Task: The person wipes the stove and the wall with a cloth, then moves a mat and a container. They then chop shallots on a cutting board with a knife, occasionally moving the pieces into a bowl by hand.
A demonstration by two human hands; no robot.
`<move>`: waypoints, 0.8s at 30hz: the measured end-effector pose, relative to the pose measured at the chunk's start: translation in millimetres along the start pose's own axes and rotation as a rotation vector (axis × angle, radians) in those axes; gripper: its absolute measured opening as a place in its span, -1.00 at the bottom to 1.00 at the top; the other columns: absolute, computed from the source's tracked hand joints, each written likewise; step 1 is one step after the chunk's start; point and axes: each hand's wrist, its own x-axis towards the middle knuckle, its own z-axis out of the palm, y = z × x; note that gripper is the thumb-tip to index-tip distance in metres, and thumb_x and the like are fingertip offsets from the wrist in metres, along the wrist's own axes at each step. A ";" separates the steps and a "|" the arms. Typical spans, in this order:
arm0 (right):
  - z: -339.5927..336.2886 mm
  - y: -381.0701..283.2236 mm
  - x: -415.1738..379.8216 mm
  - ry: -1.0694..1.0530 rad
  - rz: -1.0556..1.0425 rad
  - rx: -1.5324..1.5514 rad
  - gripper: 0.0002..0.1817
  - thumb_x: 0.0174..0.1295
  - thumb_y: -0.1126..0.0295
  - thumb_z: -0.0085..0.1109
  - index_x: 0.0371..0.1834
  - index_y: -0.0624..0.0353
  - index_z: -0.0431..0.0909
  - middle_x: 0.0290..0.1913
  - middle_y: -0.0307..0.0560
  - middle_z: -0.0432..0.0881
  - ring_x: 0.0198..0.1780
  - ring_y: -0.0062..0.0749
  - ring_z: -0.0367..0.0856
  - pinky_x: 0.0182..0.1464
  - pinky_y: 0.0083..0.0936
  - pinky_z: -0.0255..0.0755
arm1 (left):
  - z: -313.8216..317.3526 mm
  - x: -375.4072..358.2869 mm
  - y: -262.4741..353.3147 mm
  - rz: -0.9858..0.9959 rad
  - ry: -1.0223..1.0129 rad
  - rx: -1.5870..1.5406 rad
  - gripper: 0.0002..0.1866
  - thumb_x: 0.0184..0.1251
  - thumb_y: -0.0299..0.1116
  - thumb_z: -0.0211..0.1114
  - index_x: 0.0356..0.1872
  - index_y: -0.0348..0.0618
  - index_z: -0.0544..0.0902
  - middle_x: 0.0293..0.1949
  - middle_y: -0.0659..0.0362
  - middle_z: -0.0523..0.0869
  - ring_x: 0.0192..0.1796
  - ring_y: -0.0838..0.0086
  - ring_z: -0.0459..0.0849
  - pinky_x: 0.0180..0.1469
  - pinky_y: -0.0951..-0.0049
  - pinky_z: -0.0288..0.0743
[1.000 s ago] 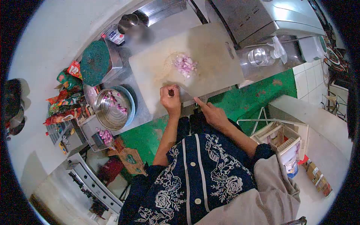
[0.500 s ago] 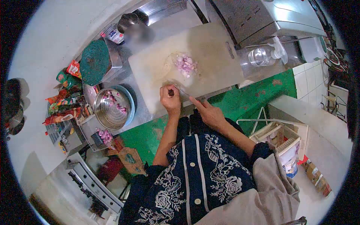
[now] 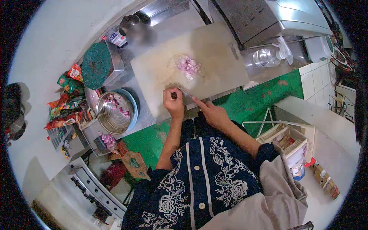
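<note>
My left hand (image 3: 173,103) is closed round a knife's handle over the near edge of the white cutting board (image 3: 153,73); the dark butt of the handle shows in the fist. The knife's blade (image 3: 186,93) slants right toward my right hand (image 3: 215,115). The index finger of that hand stretches out to the blade and appears to touch it. Its other fingers are partly hidden. Chopped shallots (image 3: 189,66) lie in a small pile in the middle of the board, beyond both hands.
Left of the board, a metal bowl (image 3: 105,119) with shallots rests in a blue basin (image 3: 134,109). More shallots (image 3: 108,141) lie below it. A green-lidded container (image 3: 96,65) and food packets (image 3: 63,120) stand farther left. A spray bottle (image 3: 285,51) is at right.
Hardly anything differs. Both hands and the knife stay in almost the same place, and the shallot pile looks the same.
</note>
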 end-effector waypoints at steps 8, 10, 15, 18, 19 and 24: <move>3.8 11.7 -14.4 0.028 0.032 0.117 -0.31 0.31 0.34 -0.07 0.48 -0.42 -0.02 -0.28 0.14 0.53 -0.46 0.14 0.60 -0.43 -0.01 0.53 | -0.4 0.2 5.3 0.029 -0.001 0.032 -0.93 0.10 -0.56 0.30 -0.43 -0.25 0.56 -0.35 0.07 0.61 -0.28 0.27 0.62 -0.19 0.34 0.50; 1.3 7.5 -13.8 0.045 0.009 0.108 -0.32 0.32 0.34 -0.08 0.48 -0.42 -0.02 -0.28 0.14 0.53 -0.47 0.13 0.59 -0.44 -0.01 0.53 | 0.1 -0.5 7.8 0.030 0.009 0.009 -0.92 0.09 -0.60 0.29 -0.42 -0.27 0.56 -0.35 0.06 0.59 -0.32 0.29 0.60 -0.26 0.38 0.51; -8.8 -1.9 -12.6 -0.026 0.014 0.055 -0.38 0.35 0.36 -0.08 0.47 -0.31 0.05 -0.27 0.13 0.51 -0.43 0.13 0.57 -0.41 -0.03 0.49 | 0.4 -1.2 0.9 0.013 0.008 0.051 -0.92 0.08 -0.58 0.29 -0.43 -0.26 0.55 -0.34 0.06 0.61 -0.26 0.26 0.62 -0.18 0.33 0.50; -8.4 -2.7 -12.1 -0.017 0.001 0.035 -0.37 0.33 0.37 -0.07 0.47 -0.31 0.05 -0.27 0.11 0.52 -0.43 0.13 0.57 -0.41 -0.03 0.49 | -0.9 -1.0 4.6 -0.012 0.003 0.028 -0.93 0.08 -0.57 0.29 -0.44 -0.25 0.55 -0.34 0.07 0.61 -0.23 0.25 0.62 -0.14 0.32 0.50; -8.6 -2.3 -12.3 -0.009 -0.003 0.022 -0.36 0.32 0.37 -0.06 0.47 -0.31 0.05 -0.27 0.10 0.52 -0.43 0.13 0.57 -0.42 -0.03 0.49 | -0.5 -1.1 5.9 -0.012 0.004 0.015 -0.93 0.08 -0.57 0.29 -0.44 -0.25 0.55 -0.34 0.07 0.61 -0.24 0.25 0.62 -0.15 0.32 0.50; -14.0 -7.4 -9.8 -0.045 0.010 -0.011 -0.31 0.26 0.42 -0.04 0.47 -0.31 0.06 -0.25 0.11 0.54 -0.41 0.13 0.59 -0.40 -0.02 0.50 | -2.8 -0.5 6.1 -0.010 -0.019 0.014 -0.93 0.08 -0.58 0.28 -0.44 -0.24 0.55 -0.35 0.07 0.61 -0.25 0.25 0.61 -0.15 0.33 0.49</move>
